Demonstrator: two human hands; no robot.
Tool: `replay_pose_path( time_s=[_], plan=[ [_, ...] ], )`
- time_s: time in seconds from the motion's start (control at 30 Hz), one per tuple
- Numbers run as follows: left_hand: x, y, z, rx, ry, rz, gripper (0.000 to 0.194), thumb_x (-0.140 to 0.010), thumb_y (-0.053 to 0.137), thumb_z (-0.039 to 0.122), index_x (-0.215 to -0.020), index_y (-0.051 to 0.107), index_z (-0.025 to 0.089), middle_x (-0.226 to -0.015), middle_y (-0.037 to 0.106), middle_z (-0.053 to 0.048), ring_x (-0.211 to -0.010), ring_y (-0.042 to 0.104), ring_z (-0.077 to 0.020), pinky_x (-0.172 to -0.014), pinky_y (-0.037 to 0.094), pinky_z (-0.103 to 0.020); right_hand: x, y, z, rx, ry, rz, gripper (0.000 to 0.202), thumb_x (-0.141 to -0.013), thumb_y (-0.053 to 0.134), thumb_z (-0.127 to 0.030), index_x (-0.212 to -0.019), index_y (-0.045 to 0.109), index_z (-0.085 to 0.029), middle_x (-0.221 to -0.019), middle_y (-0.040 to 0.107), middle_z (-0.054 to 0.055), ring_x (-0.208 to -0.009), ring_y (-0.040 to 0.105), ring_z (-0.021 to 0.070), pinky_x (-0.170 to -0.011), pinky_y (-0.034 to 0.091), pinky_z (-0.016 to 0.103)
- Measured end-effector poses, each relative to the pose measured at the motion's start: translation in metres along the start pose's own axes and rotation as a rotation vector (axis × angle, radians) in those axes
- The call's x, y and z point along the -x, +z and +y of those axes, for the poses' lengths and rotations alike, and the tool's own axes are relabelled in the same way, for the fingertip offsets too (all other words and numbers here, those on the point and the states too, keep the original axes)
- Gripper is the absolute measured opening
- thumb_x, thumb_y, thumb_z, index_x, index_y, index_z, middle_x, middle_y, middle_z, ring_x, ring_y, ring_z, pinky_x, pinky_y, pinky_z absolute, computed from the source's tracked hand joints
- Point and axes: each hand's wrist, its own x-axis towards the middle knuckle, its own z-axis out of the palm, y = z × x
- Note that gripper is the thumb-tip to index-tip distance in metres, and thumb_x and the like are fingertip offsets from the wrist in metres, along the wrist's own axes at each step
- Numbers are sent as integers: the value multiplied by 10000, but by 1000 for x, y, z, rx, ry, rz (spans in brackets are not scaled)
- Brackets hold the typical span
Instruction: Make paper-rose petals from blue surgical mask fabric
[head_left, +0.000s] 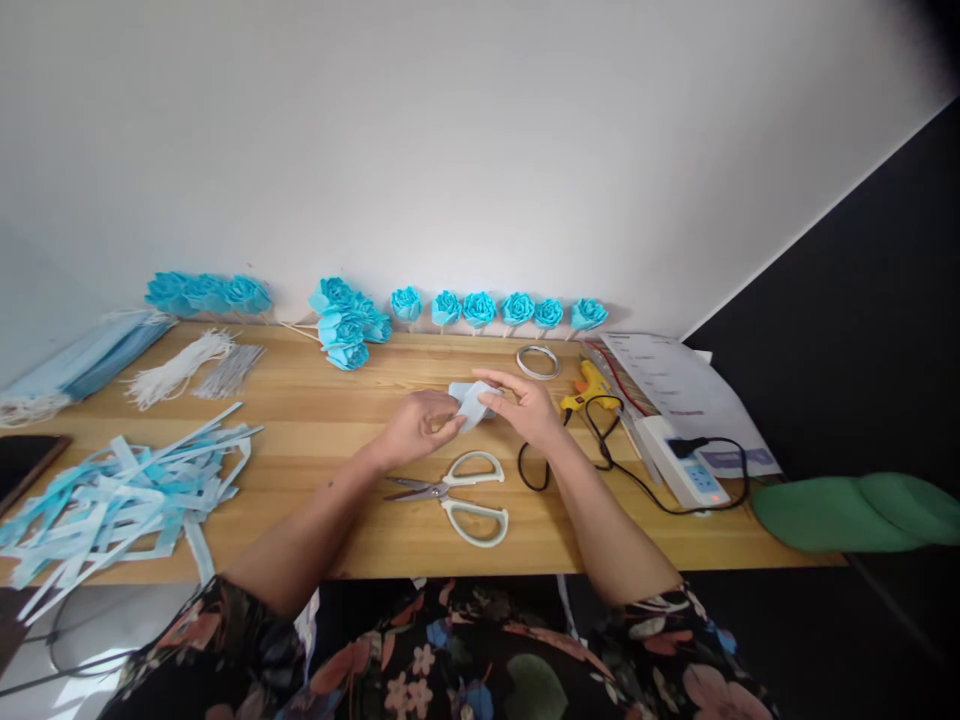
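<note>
Both my hands hold a pale blue piece of folded sheet material (474, 404) above the middle of the table. My left hand (421, 430) pinches its lower left side between thumb and fingers. On the other side, my right hand (525, 404) grips it with the thumb in front and the fingers behind. Part of the piece is hidden by my fingers. Just below lies a pair of white-handled scissors (442, 490), blades spread and pointing left. Behind my hands, blue handmade flowers (478, 310) on sticks lean in a row against the wall.
Cut blue and white strips (142, 500) lie heaped at left, near white cords (180, 366), grey wires (229, 371) and a stack of face masks (97, 360). At right are a wire coil (538, 363), a yellow glue gun (589, 386), its black cable and a power strip (686, 465).
</note>
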Motion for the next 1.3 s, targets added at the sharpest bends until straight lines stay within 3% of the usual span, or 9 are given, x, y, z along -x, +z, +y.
replay_pose_path(
  time_s=[0.13, 0.23, 0.4, 0.7, 0.9, 1.03, 1.13, 1.3],
  plan=[
    [-2, 3, -9, 46, -124, 145, 251, -842, 579, 395, -825, 678, 165, -823, 713, -44, -773, 651, -183, -744, 480, -274, -2, 2, 2, 1, -13, 71, 301, -786, 692, -344, -1071, 734, -256, -961, 723, 12, -912, 644, 184, -854, 480, 297],
    [-5, 5, -15, 199, -213, 251, 273, -792, 640, 389, -939, 654, 159, -897, 713, -48, -806, 658, -175, -728, 482, -259, -2, 4, 3, -10, -20, 113, 292, -771, 703, -334, -1047, 742, -249, -943, 721, 13, -883, 639, 180, -827, 478, 285],
    [-6, 5, -16, 328, -310, 287, 458, -763, 685, 364, -1158, 587, 154, -733, 672, 1, -677, 616, -132, -635, 441, -224, -2, 9, 5, 8, -28, 160, 279, -767, 703, -348, -1026, 745, -254, -901, 709, 11, -841, 623, 179, -800, 475, 288],
    [-6, 5, -19, 313, -282, 293, 521, -785, 658, 322, -1273, 548, 177, -830, 688, -16, -745, 621, -137, -699, 451, -235, -3, 11, 15, -10, -13, 182, 310, -753, 717, -361, -1042, 730, -251, -836, 645, -1, -802, 586, 162, -780, 461, 275],
    [-7, 3, -16, 227, -277, 300, 552, -788, 635, 268, -1318, 517, 169, -875, 699, -25, -801, 635, -146, -779, 460, -255, -3, 10, 15, -112, -23, 113, 350, -779, 696, -379, -1113, 695, -273, -894, 632, 0, -842, 582, 158, -785, 464, 266],
    [-6, 3, -16, 165, -234, 312, 512, -784, 625, 238, -1286, 552, 173, -876, 682, -22, -811, 628, -142, -815, 455, -260, -2, 8, 13, -55, -15, 152, 234, -819, 642, -404, -961, 726, -238, -836, 651, 12, -807, 591, 169, -751, 463, 268],
    [-6, 4, -16, 208, -225, 337, 525, -776, 629, 236, -1291, 550, 171, -806, 632, -2, -761, 596, -124, -768, 453, -241, -3, 9, 12, 16, -39, 175, 205, -825, 629, -398, -837, 708, -209, -775, 651, 8, -758, 588, 167, -725, 453, 268],
    [-7, 6, -16, 420, -230, 364, 648, -783, 633, 257, -1394, 429, 183, -748, 554, 21, -643, 538, -87, -613, 423, -199, -3, 7, 10, 85, -64, 133, 173, -821, 626, -374, -810, 686, -212, -752, 640, 0, -734, 579, 164, -720, 445, 274]
  ],
)
